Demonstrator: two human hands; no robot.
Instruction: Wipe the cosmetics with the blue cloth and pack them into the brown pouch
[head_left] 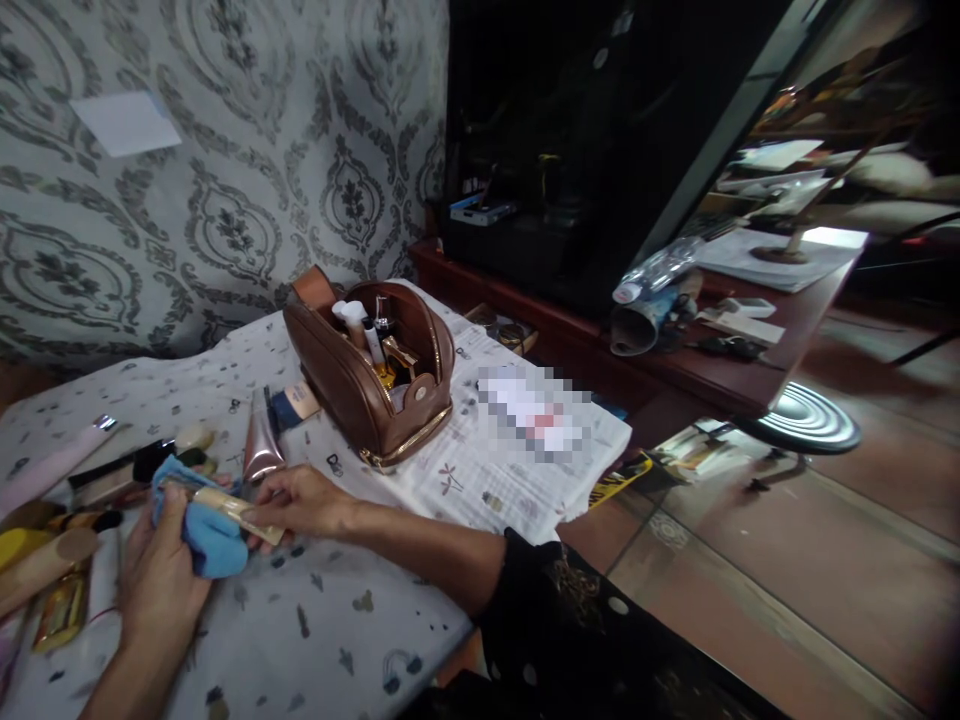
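Note:
My left hand (161, 560) is closed round a blue cloth (214, 545), which wraps one end of a slim beige cosmetic tube (229, 505). At the tube's other end, the fingers of my right hand (311, 505) pinch it. Just beyond my right hand stands a rose-coloured squeeze tube (262, 440), beside a navy and beige packet (294, 405). A brown cosmetic bag (330, 390) sits open behind them, with several bottles and a gold item inside. Left of my left hand lie several cosmetics, among them a gold-capped bottle (61, 605) and a pink tube (56, 465).
A patterned white cloth (322, 620) covers the table. Right of the bag lies a blurred-out paper (532, 410). Beyond, a dark red cabinet (675, 380) carries a clear plastic bottle (660, 265) and papers. A round stool (806, 418) stands on the tiled floor.

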